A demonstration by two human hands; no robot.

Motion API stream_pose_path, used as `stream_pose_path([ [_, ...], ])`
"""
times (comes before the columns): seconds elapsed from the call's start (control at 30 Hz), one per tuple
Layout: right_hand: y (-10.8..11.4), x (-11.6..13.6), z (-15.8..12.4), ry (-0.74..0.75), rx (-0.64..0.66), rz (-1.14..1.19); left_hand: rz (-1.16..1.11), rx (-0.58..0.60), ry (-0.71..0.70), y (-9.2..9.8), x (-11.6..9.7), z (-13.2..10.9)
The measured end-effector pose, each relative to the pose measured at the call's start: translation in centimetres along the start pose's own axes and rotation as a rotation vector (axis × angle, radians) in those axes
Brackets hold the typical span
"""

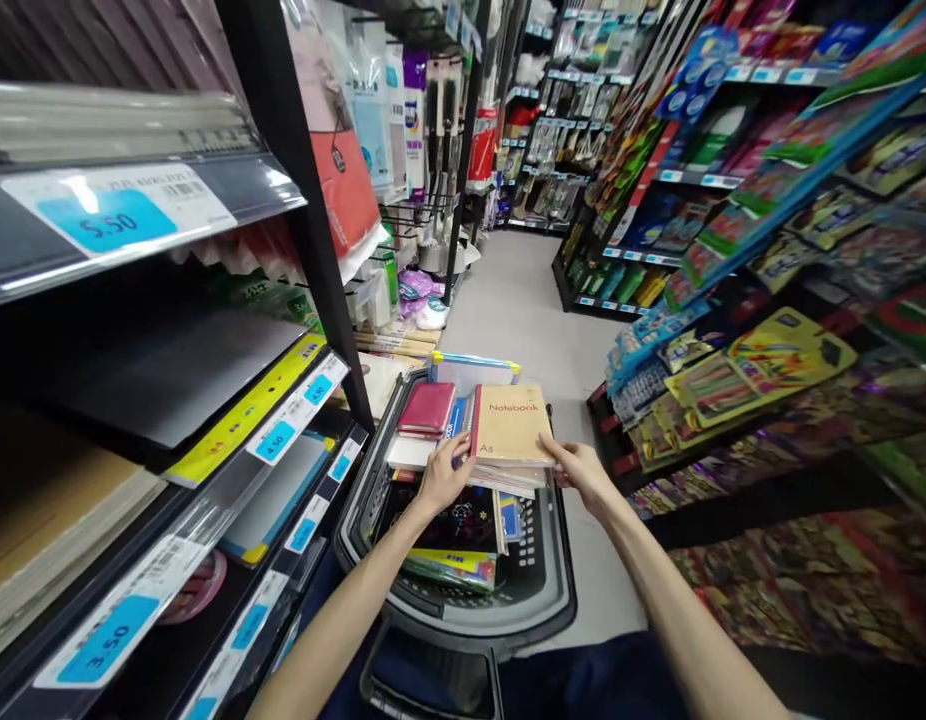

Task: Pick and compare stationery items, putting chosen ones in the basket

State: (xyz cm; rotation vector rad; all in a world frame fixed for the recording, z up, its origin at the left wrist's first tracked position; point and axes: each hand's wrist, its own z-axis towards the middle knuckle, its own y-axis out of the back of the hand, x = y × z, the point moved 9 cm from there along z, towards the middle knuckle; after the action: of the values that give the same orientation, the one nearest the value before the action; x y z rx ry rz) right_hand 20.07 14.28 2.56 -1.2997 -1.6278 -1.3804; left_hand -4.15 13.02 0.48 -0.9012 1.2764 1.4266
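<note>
A tan notebook [512, 425] with a red spine and the words "Notebook" and "A5" lies on a stack in the far half of a grey-black shopping basket [560, 590]. My right hand [577, 470] pinches its right edge, with the thumb on the cover. At the lower left corner, my left hand [444, 472] has its fingers curled round the spine side; their tips are partly hidden. Left of the notebook sits a dark red notebook [425, 408], with a blue book between them. Below my hands are a black patterned item [455, 518] and a yellow-green package [455, 566].
Close on the left stands a shelf with price labels [275, 440] and flat folders [253, 500]. Hanging packs of coloured pencils [770, 370] line the rack on the right. A grey aisle floor [519, 290] runs ahead between the shelves.
</note>
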Motion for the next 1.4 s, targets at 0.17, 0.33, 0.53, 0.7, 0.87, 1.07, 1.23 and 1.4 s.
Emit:
stream_pose_path([
  [0.17, -4.0, -0.1, -0.9, -0.157, 0.057, 0.557, -0.19, -0.005, 0.053, 0.6, 0.6, 0.1],
  [0.33, -4.7, 1.7, -2.9, -0.123, 0.029, 0.714, -0.328, -0.136, 0.146, 1.7, 2.1, 0.7],
  [0.53, -0.8, 5.4, -5.6, 0.066, -0.01, 0.868, -0.798, -0.032, 0.17, 0.6, 0.9, 0.9],
  [0.7, 0.2, 8.6, -6.9, 0.302, 0.017, 0.851, -1.004, 0.076, 0.175, 0.2, -0.7, 0.5],
  [0.87, -2.6, 7.0, -7.0, 0.276, 0.093, 0.81, -1.108, 0.065, 0.091, 0.6, -1.7, 0.2],
  [1.07, -6.0, 4.7, -6.6, 0.198, 0.279, 0.674, -1.174, 0.043, 0.027, 1.5, -2.8, -0.6],
  [1.23, -7.6, 3.9, -6.1, 0.145, 0.347, 0.571, -1.044, 0.018, 0.072, 1.4, -2.4, -1.1],
  [1.4, -8.2, 3.3, -4.9, 0.114, 0.317, 0.482, -0.989, 0.018, 0.141, 0.6, -1.2, -1.3],
])
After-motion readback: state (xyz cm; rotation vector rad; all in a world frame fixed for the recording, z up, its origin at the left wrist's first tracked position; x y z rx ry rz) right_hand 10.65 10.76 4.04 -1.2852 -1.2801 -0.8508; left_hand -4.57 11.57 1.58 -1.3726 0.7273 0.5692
